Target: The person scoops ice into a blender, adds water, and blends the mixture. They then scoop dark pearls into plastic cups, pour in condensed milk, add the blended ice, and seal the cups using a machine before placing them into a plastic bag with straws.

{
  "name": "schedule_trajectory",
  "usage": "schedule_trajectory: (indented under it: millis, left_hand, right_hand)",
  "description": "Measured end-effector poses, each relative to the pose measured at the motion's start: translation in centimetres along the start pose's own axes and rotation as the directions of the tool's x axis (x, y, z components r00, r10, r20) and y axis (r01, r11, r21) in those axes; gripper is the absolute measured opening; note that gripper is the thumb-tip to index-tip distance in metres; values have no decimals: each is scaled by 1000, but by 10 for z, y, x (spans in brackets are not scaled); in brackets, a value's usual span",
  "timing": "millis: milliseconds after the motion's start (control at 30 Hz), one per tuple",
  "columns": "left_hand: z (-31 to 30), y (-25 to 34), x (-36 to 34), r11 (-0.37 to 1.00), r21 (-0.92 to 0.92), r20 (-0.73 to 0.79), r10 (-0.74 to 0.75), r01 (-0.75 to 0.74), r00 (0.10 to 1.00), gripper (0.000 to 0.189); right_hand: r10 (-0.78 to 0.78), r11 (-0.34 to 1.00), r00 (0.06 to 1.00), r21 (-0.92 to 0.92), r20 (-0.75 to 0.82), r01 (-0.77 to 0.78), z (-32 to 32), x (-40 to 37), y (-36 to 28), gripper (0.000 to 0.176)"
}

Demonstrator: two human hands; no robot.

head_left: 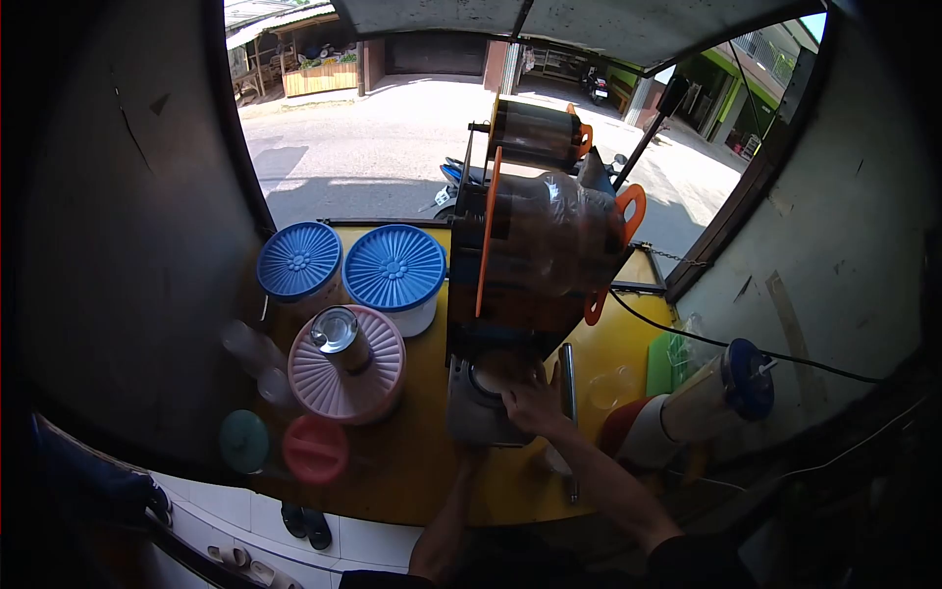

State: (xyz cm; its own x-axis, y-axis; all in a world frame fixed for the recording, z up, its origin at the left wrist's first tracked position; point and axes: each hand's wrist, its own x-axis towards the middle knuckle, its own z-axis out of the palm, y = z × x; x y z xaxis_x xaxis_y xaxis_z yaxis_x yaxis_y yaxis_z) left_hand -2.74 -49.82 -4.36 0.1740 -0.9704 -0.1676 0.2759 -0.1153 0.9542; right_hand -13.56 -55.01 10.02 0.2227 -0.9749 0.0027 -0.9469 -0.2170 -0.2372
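Observation:
A cup sealing machine (476,412) with a roll of clear film (549,231) on orange-ended holders stands mid-table. In the shadow under its head, a round brownish cup (498,373) sits in the slide-out tray. My right hand (535,404) is at the cup's right edge, fingers bent against its rim; shadow blurs the detail. My left hand (472,455) is low at the front of the machine, its fingers hidden by shadow and the machine. A metal bar handle (568,393) rises just right of my right hand.
Blue-lidded tubs (394,267) and a pink-lidded tub (373,393) bearing a metal canister (339,334) stand left. Green (244,440) and red lids (315,450) lie nearer. A blue-topped blender (702,398) stands right, beneath a black cable (726,342). Side walls enclose the yellow table (412,481).

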Motion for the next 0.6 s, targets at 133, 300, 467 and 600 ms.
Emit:
schedule_trajectory:
  millis: [133,300,467,600]
  left_hand:
    - [20,-21,61,973,131,-108,207,-192,972,47]
    - [29,-38,87,906,295,-173,364,-304,915,48]
    - [19,-58,78,804,450,-177,508,-390,843,48]
    - [-5,-65,27,666,601,-127,626,-442,770,49]
  right_hand:
    - [-41,998,998,42,-45,43,3,13,-5,68]
    - [-136,991,959,-33,-249,132,11,34,-15,79]
    - [-128,950,899,208,-419,233,5,38,-9,62]
    - [122,844,760,470,-638,258,-15,-4,-1,59]
